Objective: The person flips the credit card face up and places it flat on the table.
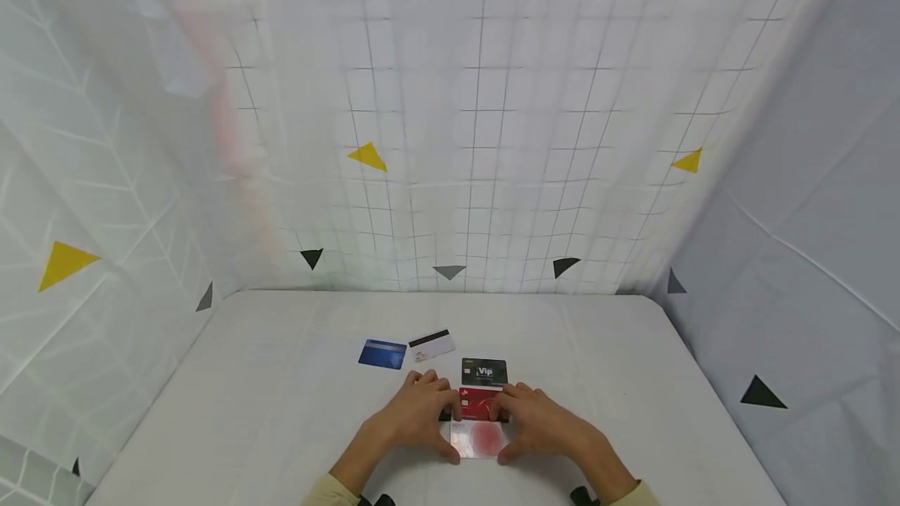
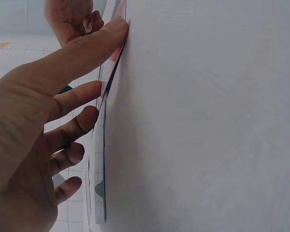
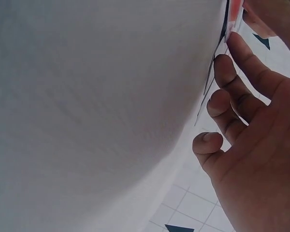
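Note:
A pale card with a pink-red circle (image 1: 478, 440) lies between the two hands, nearest the person. My left hand (image 1: 419, 415) holds its left side, thumb at the near corner and index finger at the far one. My right hand (image 1: 543, 422) grips its right side in the same way. Just beyond lies a red card (image 1: 476, 404), partly covered by fingertips. A black "Vip" card (image 1: 484, 372) comes after it in the column. In the left wrist view, the thumb (image 2: 94, 43) touches the card's edge, and the card appears slightly tilted against the table.
A blue card (image 1: 383, 354) and a white card with a black stripe (image 1: 432, 346) lie further back, left of the column. The white-covered table (image 1: 619, 365) meets patterned curtains (image 1: 450, 178) at the back and on both sides.

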### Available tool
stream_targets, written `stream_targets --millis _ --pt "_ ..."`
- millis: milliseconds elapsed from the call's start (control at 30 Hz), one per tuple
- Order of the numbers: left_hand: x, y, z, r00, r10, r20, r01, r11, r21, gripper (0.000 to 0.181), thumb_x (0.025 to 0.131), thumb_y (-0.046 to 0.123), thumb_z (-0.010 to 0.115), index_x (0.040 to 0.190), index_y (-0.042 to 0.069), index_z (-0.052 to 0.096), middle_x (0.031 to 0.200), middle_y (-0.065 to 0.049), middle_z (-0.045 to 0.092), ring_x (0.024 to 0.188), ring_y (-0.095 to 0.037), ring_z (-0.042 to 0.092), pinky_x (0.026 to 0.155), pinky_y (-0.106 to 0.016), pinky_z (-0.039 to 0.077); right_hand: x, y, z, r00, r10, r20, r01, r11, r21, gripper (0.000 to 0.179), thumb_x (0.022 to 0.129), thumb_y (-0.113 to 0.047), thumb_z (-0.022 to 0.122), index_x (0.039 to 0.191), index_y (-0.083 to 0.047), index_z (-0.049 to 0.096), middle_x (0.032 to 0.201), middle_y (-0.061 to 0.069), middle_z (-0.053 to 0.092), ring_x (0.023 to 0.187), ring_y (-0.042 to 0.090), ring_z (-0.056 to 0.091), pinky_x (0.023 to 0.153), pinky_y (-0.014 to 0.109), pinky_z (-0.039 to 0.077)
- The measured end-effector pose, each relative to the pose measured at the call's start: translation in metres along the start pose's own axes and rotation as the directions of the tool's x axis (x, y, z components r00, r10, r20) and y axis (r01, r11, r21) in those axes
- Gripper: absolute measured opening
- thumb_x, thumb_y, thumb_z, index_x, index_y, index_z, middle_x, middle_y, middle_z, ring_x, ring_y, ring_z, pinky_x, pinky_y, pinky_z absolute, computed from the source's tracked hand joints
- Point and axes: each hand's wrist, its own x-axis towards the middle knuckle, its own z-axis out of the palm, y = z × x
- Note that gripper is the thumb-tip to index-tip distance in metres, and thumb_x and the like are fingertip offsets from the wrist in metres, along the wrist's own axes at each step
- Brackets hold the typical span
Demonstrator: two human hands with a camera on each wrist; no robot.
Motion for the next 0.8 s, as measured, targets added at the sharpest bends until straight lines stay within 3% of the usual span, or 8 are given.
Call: stream_targets --millis 533,667,800 --pt "-0.001 -0.005 -0.002 1.000 0.001 -0.002 -0.001 0.998 -0.058 0.049 0.065 0.077 0.077 0.097 0.041 0.066 0.100 0.020 0.059 0.097 -0.007 0.044 0.095 -0.046 0.035 0.003 0.001 -0.003 1.000 -0.001 0.003 0.000 1.000 0.023 0.050 0.068 -0.055 0.088 0.106 -0.031 0.066 0.098 -0.017 0.054 0.101 0.010 0.047 0.096 0.051 0.043" --pt "-0.002 -0.009 -0.006 0.999 -0.014 -0.040 0.010 0.995 -0.101 0.049 0.067 0.074 0.078 0.099 0.039 0.067 0.095 0.020 0.058 0.096 -0.006 0.044 0.091 -0.044 0.035 0.009 0.003 -0.006 1.000 -0.009 -0.021 0.009 1.000 0.029 0.048 0.070 -0.056 0.087 0.106 -0.031 0.067 0.097 -0.017 0.055 0.096 0.009 0.047 0.091 0.048 0.045" --pt "0.001 -0.018 -0.007 0.991 -0.059 -0.122 0.037 0.984 -0.173 0.047 0.071 0.068 0.080 0.104 0.035 0.069 0.095 0.018 0.058 0.097 -0.007 0.050 0.090 -0.045 0.037 0.016 0.008 -0.013 0.999 -0.013 -0.050 0.016 0.997 0.072 0.043 0.075 -0.051 0.085 0.108 -0.030 0.068 0.100 -0.016 0.057 0.098 0.011 0.050 0.087 0.042 0.048"
